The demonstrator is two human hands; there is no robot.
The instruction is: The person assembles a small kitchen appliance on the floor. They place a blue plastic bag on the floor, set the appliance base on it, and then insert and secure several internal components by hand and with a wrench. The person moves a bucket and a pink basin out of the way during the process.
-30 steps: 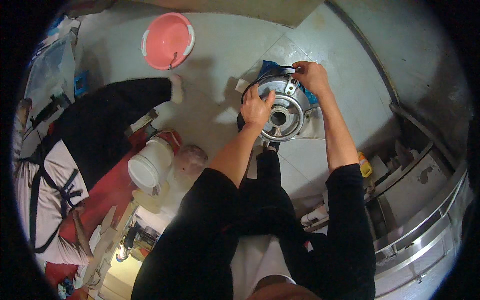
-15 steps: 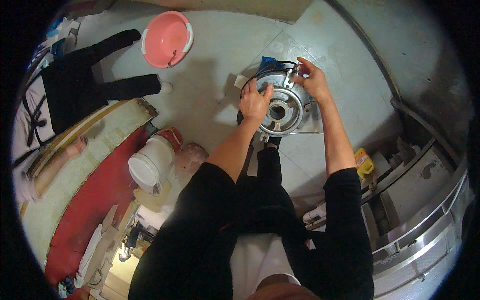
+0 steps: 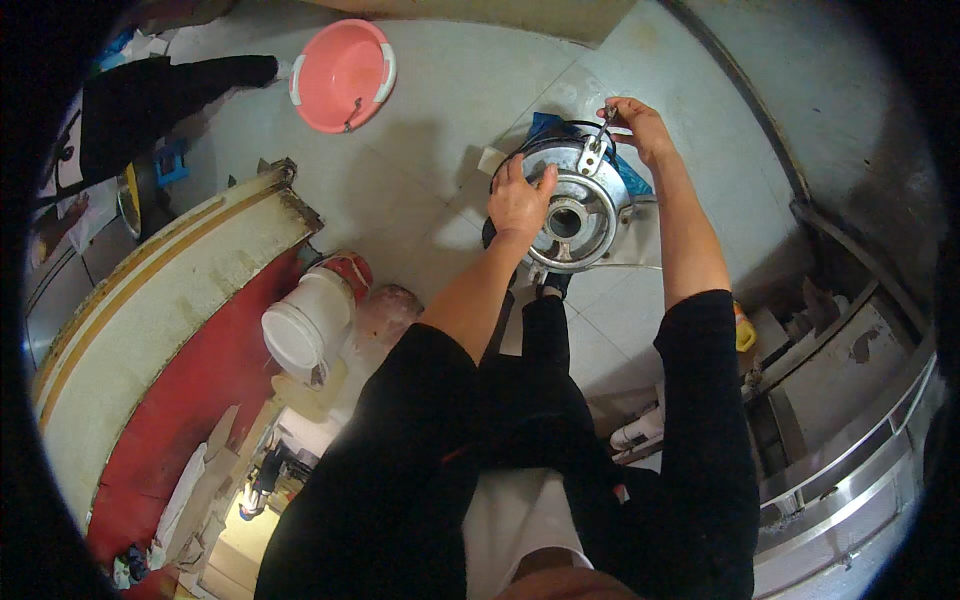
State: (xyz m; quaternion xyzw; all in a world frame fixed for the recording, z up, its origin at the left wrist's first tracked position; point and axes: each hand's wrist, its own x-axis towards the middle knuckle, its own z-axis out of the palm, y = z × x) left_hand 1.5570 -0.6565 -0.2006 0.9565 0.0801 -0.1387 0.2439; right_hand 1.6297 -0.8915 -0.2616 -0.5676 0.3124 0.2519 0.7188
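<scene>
A round silver metal machine (image 3: 581, 204) with a spoked ring and a hole through its hub stands on the floor before my feet. My left hand (image 3: 520, 203) rests on the left side of its ring, fingers stretched and thumb apart. At the far right of the ring, a small metal lever (image 3: 606, 121) stands up from a light metal bracket (image 3: 592, 158). The fingers of my right hand (image 3: 640, 130) are closed around that lever; its lower end meets the bracket. Behind the machine lie a black cable and a blue plastic sheet (image 3: 634, 178).
A pink basin (image 3: 343, 75) sits on the floor at the far left. Left of me are a white bucket (image 3: 293, 335), a red bucket (image 3: 350, 270) and a counter with a red side (image 3: 180, 420). Another person's black sleeve (image 3: 200, 75) shows far left. A metal rack (image 3: 830, 490) stands right.
My right hand has moved up and away from the ring, and the lever now stands more upright. My left hand stays on the ring. The other person has shifted away to the left.
</scene>
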